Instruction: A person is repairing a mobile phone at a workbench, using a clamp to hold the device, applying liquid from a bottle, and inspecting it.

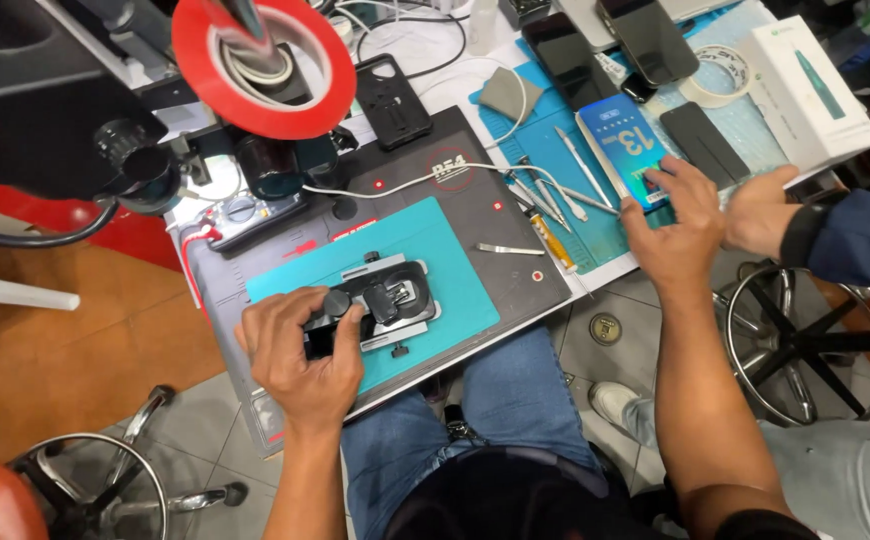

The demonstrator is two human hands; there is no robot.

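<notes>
The left hand point(300, 355) closes over the near-left end of a metal clamp fixture point(380, 300), thumb and fingers wrapped around its black knob point(337, 302). The fixture sits on a teal mat point(445, 250), which lies on a dark work pad point(515, 270). Just beyond the knob, the fixture's jaws hold a small dark part, too small to identify.

The right hand point(677, 225) reaches far from that grip, fingers spread flat and pressing on the near edge of a blue phone box point(620, 145); it presses rather than grasps. 1 other person's hand point(755, 210), in a dark blue sleeve, touches the right side of that hand. Metal tweezers point(555, 190) lie left of the box.
</notes>
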